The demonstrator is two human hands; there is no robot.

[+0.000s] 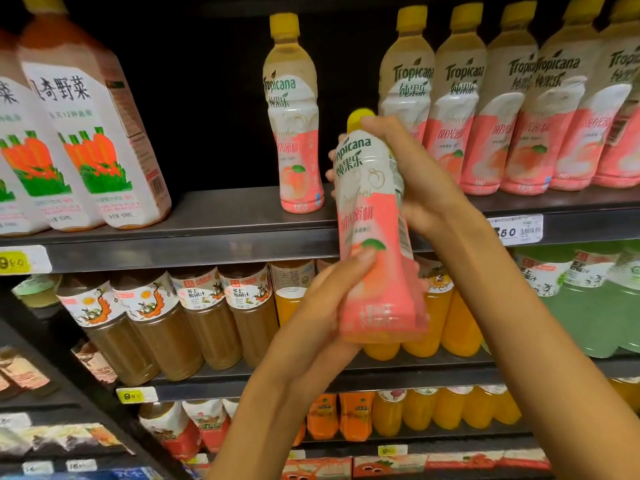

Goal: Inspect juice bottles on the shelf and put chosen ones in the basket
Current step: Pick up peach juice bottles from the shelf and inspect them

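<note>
A single head-worn wide-angle camera is supplying the only view, so no overlap with another view is occurring. It is facing forward and slightly down toward the store shelving, at close range. The top shelf (214, 220) is sitting at about mid-height of the frame, and lower shelf rows are filling the bottom half. Both forearms are entering from the bottom edge and reaching up to the centre. Lens distortion is bending the shelf edges toward the frame's left side.

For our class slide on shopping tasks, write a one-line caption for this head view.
Both hands, left hand low and right hand high, hold a peach juice bottle before the shelf.
</note>
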